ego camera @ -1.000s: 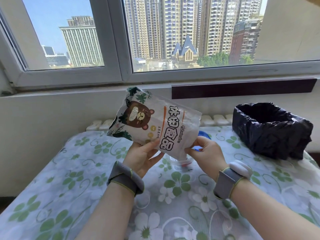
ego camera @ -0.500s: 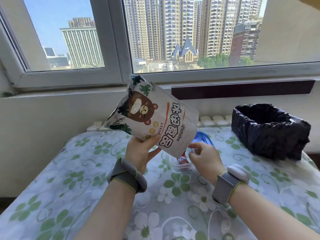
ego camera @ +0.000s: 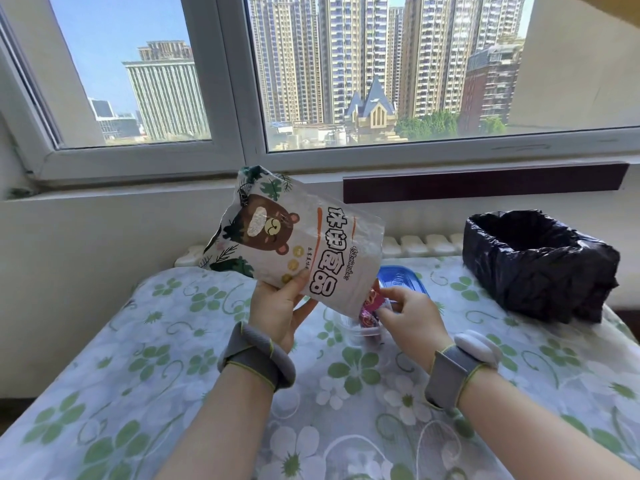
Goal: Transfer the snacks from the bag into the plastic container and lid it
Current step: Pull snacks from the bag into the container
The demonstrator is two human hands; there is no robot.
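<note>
The snack bag (ego camera: 298,247) (thin, crinkly film, judged light and limp) is held tilted by the left hand (ego camera: 282,308), clamped on its lower edge, mouth down over the clear container (ego camera: 349,329) on the table (ego camera: 138,375). A pink snack (ego camera: 370,304) is pinched at the mouth by the right hand (ego camera: 408,318). Open room is left in front; the blue lid (ego camera: 401,277) lies just behind, the black bin (ego camera: 540,265) well apart.

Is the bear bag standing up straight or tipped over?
Tipped. The left hand holds the bear bag slanted, mouth pointing down over the clear container, and pink snacks are sliding out.
</note>
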